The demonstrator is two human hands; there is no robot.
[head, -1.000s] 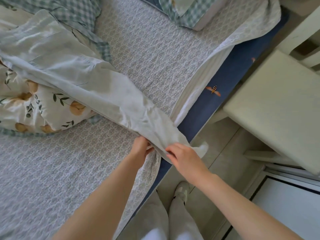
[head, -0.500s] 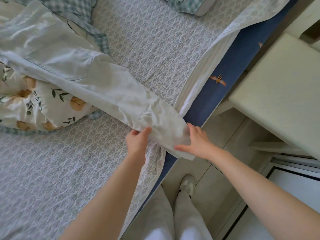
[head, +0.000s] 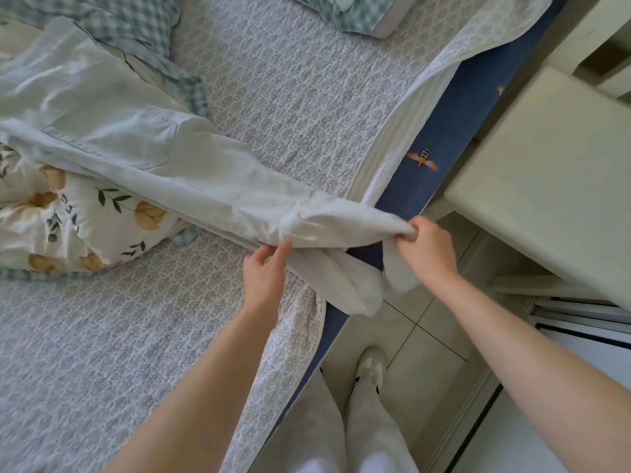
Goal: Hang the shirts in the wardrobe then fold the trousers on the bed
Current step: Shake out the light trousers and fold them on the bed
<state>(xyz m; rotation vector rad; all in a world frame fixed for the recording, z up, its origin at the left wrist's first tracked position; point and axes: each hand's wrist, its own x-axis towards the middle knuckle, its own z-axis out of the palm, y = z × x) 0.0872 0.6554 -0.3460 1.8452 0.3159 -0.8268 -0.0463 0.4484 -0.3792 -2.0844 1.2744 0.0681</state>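
Note:
Pale blue-white trousers (head: 191, 175) stretch diagonally across the bed (head: 307, 97), waist and back pocket at the upper left, leg ends at the bed's right edge. My left hand (head: 264, 268) pinches the lower edge of the leg between thumb and fingers. My right hand (head: 425, 249) grips the bunched leg end beyond the mattress edge. Two loose hem ends hang down between my hands over the floor.
A floral pillow (head: 68, 223) lies under the trousers at left. Green checked bedding (head: 136, 25) sits at the top left and top centre. The blue mattress side (head: 444, 131) faces a pale bedside cabinet (head: 553, 179). My legs and shoe (head: 370, 367) stand on the tiled floor.
My right hand moved right and closed round the leg end, pulling the trouser leg taut past the bed edge. My left hand stayed on the lower edge. The hem ends now hang down.

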